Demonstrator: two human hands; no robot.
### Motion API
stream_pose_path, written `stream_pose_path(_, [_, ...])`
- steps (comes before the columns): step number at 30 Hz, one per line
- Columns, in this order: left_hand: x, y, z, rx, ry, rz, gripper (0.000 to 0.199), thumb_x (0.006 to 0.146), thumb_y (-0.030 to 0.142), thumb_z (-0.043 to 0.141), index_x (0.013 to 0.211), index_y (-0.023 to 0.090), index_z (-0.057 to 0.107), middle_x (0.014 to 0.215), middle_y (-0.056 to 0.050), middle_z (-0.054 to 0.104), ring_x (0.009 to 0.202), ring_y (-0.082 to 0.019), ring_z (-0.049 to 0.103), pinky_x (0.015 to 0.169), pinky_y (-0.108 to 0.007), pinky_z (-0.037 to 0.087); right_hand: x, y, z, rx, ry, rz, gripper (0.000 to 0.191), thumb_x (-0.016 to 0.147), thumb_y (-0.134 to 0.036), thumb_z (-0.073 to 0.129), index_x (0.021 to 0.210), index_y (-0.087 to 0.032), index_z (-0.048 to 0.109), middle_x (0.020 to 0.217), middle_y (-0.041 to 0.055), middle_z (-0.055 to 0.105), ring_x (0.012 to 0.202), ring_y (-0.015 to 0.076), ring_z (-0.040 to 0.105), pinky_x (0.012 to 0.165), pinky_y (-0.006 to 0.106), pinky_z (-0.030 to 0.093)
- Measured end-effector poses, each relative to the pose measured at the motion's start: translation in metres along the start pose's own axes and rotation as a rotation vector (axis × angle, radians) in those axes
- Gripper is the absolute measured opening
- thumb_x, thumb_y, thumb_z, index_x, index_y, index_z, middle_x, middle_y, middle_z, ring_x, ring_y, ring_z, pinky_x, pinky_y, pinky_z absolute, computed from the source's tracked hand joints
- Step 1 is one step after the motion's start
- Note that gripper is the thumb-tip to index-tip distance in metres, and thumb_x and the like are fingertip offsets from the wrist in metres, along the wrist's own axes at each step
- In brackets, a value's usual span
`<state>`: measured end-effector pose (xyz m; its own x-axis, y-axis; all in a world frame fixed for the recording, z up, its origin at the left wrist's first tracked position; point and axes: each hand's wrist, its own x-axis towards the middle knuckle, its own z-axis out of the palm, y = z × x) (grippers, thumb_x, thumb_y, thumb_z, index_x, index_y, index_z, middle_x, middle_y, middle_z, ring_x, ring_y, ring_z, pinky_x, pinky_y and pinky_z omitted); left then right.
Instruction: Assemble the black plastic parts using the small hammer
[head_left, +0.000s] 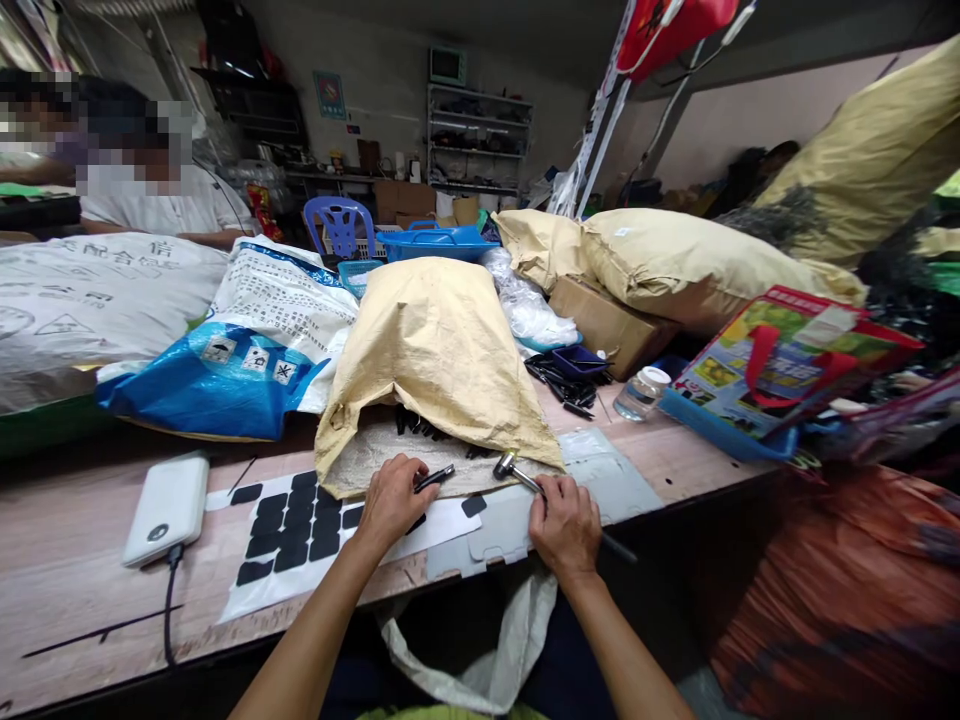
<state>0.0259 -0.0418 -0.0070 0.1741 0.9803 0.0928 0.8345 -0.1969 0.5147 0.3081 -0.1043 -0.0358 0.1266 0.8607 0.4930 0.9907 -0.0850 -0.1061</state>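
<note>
My left hand [392, 500] is closed on a slim black pen-like piece [435, 478], which points right from the fingers. A small hammer [525, 478] is gripped in my right hand [567, 525]; its shiny head faces left and its dark handle runs out behind the hand. Just beyond both hands lies a yellow woven sack [442, 350], its mouth gaping toward me. Several black pieces [415, 424] show inside that mouth. Under and left of my left hand is a white sheet [259, 595] with rounded black squares [296, 515]. A grey flattened board [615, 480] lies beneath my right hand.
On the left are a white power bank [166, 508] with a cable and a blue-white bag [247, 340]. To the right stand a clear jar [642, 393], black pieces near a small dark tray [579, 360], and a colourful bag [780, 360]. A person [165, 200] sits across the table.
</note>
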Motion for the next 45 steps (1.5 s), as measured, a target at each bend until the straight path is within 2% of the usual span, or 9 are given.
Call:
stream_pose_path(8, [0.005, -0.008, 0.015, -0.261, 0.019, 0.001, 0.019, 0.079, 0.03, 0.072, 0.096, 0.021, 0.073, 0.094, -0.005, 0.067, 0.092, -0.022, 0.062, 0.084, -0.032, 0.045, 0.0, 0.0, 0.0, 0.001, 0.007, -0.001, 0.023, 0.091, -0.025, 0.057, 0.113, -0.024, 0.066, 0.101, 0.0062, 0.06, 0.092, 0.0236, 0.047, 0.079, 0.035, 0.03])
stream_pose_path(13, [0.004, -0.002, 0.008, -0.888, 0.137, -0.188, 0.033, 0.076, 0.041, 0.076, 0.098, 0.018, 0.067, 0.091, -0.003, 0.071, 0.083, -0.018, 0.064, 0.078, -0.03, 0.049, 0.0, 0.0, 0.002, -0.008, -0.009, 0.009, 0.024, 0.091, -0.025, 0.058, 0.114, -0.024, 0.066, 0.102, 0.0055, 0.06, 0.092, 0.0235, 0.047, 0.079, 0.035, 0.03])
stream_pose_path(16, [0.004, 0.006, -0.001, -1.287, 0.132, -0.341, 0.043, 0.073, 0.044, 0.081, 0.102, 0.017, 0.063, 0.1, -0.006, 0.075, 0.083, -0.016, 0.068, 0.075, -0.027, 0.052, 0.0, 0.0, 0.002, -0.001, -0.006, 0.009, 0.024, 0.091, -0.025, 0.059, 0.114, -0.024, 0.066, 0.102, 0.0055, 0.061, 0.093, 0.0235, 0.047, 0.079, 0.035, 0.029])
stream_pose_path(22, [-0.003, 0.015, -0.004, -1.553, -0.004, -0.45, 0.034, 0.076, 0.034, 0.08, 0.097, 0.018, 0.059, 0.097, -0.005, 0.072, 0.092, -0.018, 0.073, 0.082, -0.028, 0.057, 0.0, 0.0, 0.001, 0.006, 0.0, 0.007, 0.024, 0.091, -0.025, 0.058, 0.114, -0.024, 0.066, 0.101, 0.0062, 0.06, 0.093, 0.0237, 0.047, 0.079, 0.035, 0.029])
stream_pose_path(29, [0.003, 0.016, 0.009, -1.223, 0.088, -0.377, 0.047, 0.062, 0.04, 0.085, 0.096, 0.017, 0.062, 0.081, -0.001, 0.073, 0.07, -0.014, 0.066, 0.059, -0.022, 0.044, 0.0, -0.001, 0.001, 0.013, 0.003, 0.008, 0.023, 0.09, -0.024, 0.059, 0.112, -0.024, 0.066, 0.1, 0.0062, 0.06, 0.093, 0.0235, 0.047, 0.079, 0.035, 0.03])
stream_pose_path(33, [0.005, 0.006, 0.016, -1.039, 0.057, -0.278, 0.04, 0.06, 0.035, 0.084, 0.088, 0.017, 0.06, 0.08, -0.001, 0.074, 0.071, -0.015, 0.067, 0.066, -0.025, 0.049, 0.0, -0.001, -0.001, 0.009, -0.01, 0.019, 0.023, 0.091, -0.025, 0.058, 0.112, -0.024, 0.067, 0.1, 0.0059, 0.06, 0.093, 0.0234, 0.048, 0.079, 0.035, 0.03])
stream_pose_path(37, [0.001, -0.004, 0.017, -0.692, 0.0, -0.156, 0.025, 0.072, 0.032, 0.074, 0.093, 0.02, 0.069, 0.086, -0.002, 0.074, 0.08, -0.02, 0.067, 0.075, -0.03, 0.051, -0.001, 0.0, -0.002, 0.025, -0.013, 0.022, 0.022, 0.092, -0.025, 0.058, 0.112, -0.024, 0.067, 0.102, 0.0056, 0.06, 0.094, 0.0231, 0.048, 0.08, 0.034, 0.031])
stream_pose_path(41, [-0.003, -0.006, 0.013, -0.451, 0.025, -0.046, 0.019, 0.076, 0.026, 0.07, 0.093, 0.023, 0.076, 0.1, -0.005, 0.073, 0.099, -0.024, 0.065, 0.093, -0.036, 0.049, -0.002, 0.002, -0.001, 0.053, -0.002, 0.011, 0.024, 0.093, -0.028, 0.059, 0.116, -0.024, 0.066, 0.103, 0.0052, 0.061, 0.094, 0.0227, 0.049, 0.08, 0.034, 0.032])
stream_pose_path(45, [-0.005, -0.01, 0.012, -0.317, 0.064, -0.006, 0.023, 0.076, 0.023, 0.073, 0.099, 0.023, 0.077, 0.098, -0.006, 0.071, 0.103, -0.026, 0.061, 0.096, -0.039, 0.047, -0.001, 0.004, 0.0, 0.077, -0.001, 0.002, 0.021, 0.096, -0.028, 0.058, 0.113, -0.025, 0.069, 0.101, 0.0049, 0.062, 0.093, 0.0218, 0.05, 0.079, 0.033, 0.031])
